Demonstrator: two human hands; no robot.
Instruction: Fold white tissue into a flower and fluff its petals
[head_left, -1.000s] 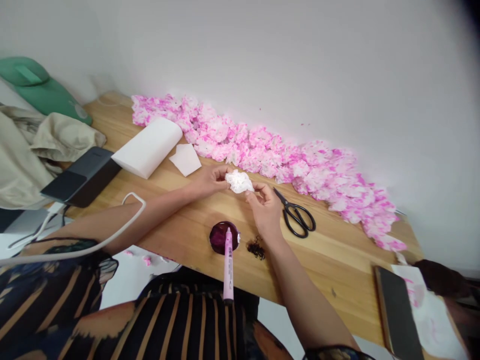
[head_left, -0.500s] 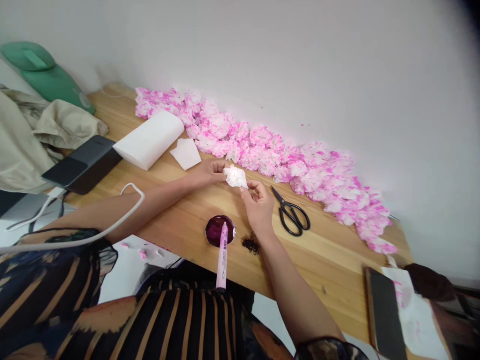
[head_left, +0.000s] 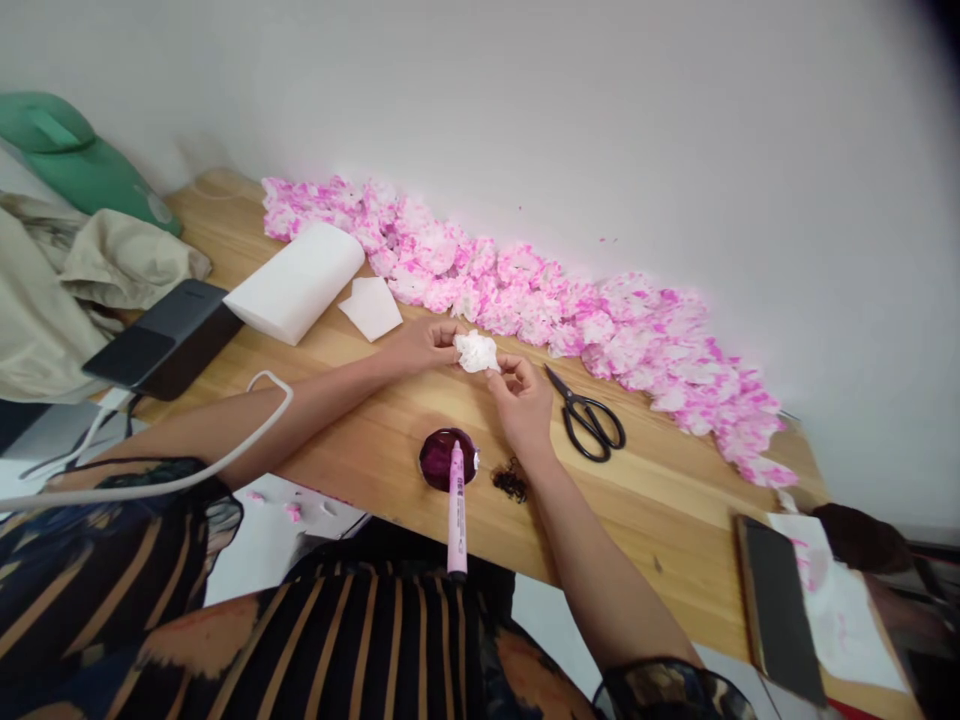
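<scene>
A small crumpled white paper flower [head_left: 477, 352] is held between my two hands above the wooden table. My left hand [head_left: 431, 343] pinches its left edge, and my right hand [head_left: 523, 398] pinches its lower right edge. Behind them lies a long row of pink and white paper flowers [head_left: 525, 295] along the wall. Nearer to me, a pink marker [head_left: 457, 520] rests with its tip over a round dark purple dish [head_left: 439, 458]. A little pile of dark bands [head_left: 510, 481] lies beside my right wrist.
Black scissors [head_left: 589, 420] lie right of my right hand. White paper sheets [head_left: 300, 280] and a cut piece [head_left: 373, 308] lie at the left, near a dark device [head_left: 161, 335] with a white cable [head_left: 247, 440]. A phone [head_left: 776, 610] and stained paper [head_left: 844, 610] are at the right.
Both hands and the white flower appear slightly further right in the view, as the camera has shifted a little. The grip on the flower looks the same.
</scene>
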